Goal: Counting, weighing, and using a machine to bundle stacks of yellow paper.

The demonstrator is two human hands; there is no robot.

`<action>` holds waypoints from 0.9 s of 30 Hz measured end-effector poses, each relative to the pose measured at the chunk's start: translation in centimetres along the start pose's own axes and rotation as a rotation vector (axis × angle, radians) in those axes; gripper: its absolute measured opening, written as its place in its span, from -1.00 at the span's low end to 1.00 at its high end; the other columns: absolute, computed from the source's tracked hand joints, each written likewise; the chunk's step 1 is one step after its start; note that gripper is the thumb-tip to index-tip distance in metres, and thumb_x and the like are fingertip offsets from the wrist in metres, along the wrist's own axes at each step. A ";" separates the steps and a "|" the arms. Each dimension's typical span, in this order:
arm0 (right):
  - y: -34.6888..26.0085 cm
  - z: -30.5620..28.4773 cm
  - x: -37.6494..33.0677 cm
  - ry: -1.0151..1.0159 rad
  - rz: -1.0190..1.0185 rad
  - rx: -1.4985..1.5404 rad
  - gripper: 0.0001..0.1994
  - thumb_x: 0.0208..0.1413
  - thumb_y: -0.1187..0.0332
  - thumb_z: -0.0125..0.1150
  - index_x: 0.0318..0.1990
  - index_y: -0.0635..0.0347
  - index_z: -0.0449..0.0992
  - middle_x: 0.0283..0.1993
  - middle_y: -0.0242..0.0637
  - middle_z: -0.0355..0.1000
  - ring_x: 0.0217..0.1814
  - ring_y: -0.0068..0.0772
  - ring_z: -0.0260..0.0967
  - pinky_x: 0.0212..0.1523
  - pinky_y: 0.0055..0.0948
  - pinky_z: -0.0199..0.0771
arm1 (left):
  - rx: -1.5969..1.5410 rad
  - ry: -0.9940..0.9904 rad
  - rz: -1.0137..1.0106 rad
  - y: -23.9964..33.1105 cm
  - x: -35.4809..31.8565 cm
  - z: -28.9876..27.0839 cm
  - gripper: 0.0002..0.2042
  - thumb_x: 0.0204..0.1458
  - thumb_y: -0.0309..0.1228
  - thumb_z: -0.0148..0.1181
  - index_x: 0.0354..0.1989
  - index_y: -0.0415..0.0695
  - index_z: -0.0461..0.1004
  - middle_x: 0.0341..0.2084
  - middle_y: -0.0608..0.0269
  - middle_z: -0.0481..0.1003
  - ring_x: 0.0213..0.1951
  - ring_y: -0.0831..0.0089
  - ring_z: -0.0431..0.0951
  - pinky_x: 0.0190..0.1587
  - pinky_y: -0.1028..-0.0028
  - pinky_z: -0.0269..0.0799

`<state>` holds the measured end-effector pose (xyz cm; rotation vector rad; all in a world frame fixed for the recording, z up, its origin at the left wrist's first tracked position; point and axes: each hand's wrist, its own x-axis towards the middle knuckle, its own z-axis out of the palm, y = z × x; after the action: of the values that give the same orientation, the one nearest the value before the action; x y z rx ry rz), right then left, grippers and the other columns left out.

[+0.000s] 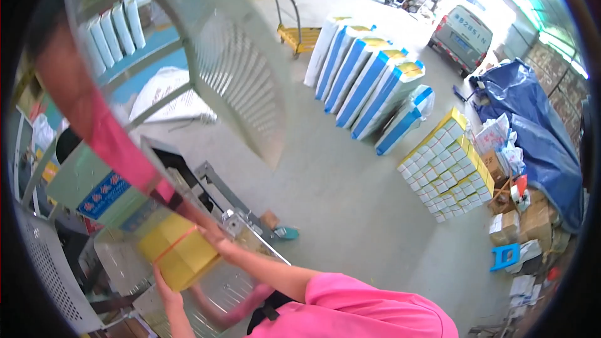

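A stack of yellow paper [183, 255] with a thin red band across its top lies over a shiny metal tabletop [235, 275]. My left hand [168, 288] grips its near left edge, thumb along the side. From the far right, my right hand [213, 238] holds the opposite edge, its fingers partly hidden. Right behind the stack stands a pale green machine [87, 178] with a blue label. A blurred pink and brown shape [119, 138] crosses in front of it; I cannot tell what it is.
A pale green arched frame [194, 66] rises at the upper left. Tall white-and-blue wrapped packs [363, 84] stand on the floor, beside a stacked block of small bundles [447, 169]. Farther off are a yellow trolley [299, 36] and a van [462, 36]. Cartons [532, 228] and a blue tarpaulin [532, 131] line the right.
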<state>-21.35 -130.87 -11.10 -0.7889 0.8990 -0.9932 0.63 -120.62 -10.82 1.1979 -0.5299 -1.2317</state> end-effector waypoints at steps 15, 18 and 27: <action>0.4 -2.1 2.2 -0.085 -0.369 -0.192 -0.46 0.25 -0.02 -0.04 0.22 0.16 0.32 0.24 -0.29 0.30 0.27 -0.38 0.20 0.26 -0.39 0.14 | 0.009 -0.090 -0.131 2.7 -0.6 3.0 -0.43 0.25 0.01 -0.15 0.27 -0.15 0.19 0.20 0.18 0.30 0.21 0.30 0.31 0.23 0.29 0.20; -1.9 0.7 -2.9 0.057 0.292 -0.195 -0.62 0.26 0.07 -0.02 0.03 0.13 0.47 -0.06 -0.41 0.45 0.01 -0.50 0.36 0.05 -0.39 0.32 | 0.310 -0.004 0.055 1.2 -3.8 -1.8 -0.50 0.29 -0.10 -0.20 0.18 -0.28 0.30 0.12 0.16 0.37 0.12 0.33 0.36 0.17 0.37 0.22; -5.4 1.5 -11.5 0.132 0.166 -1.249 -0.61 0.20 0.06 0.04 -0.17 0.23 0.57 -0.36 -0.29 0.53 -0.27 -0.42 0.45 -0.17 -0.39 0.42 | 0.732 0.157 -0.054 3.7 -10.1 -8.2 -0.52 0.24 -0.04 -0.10 -0.01 -0.25 0.44 -0.17 0.19 0.55 -0.19 0.31 0.53 -0.13 0.32 0.40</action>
<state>-24.98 -121.86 -2.81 -1.6465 1.6878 -0.2334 5.97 -108.60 -7.63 1.9130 -0.8742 -0.9958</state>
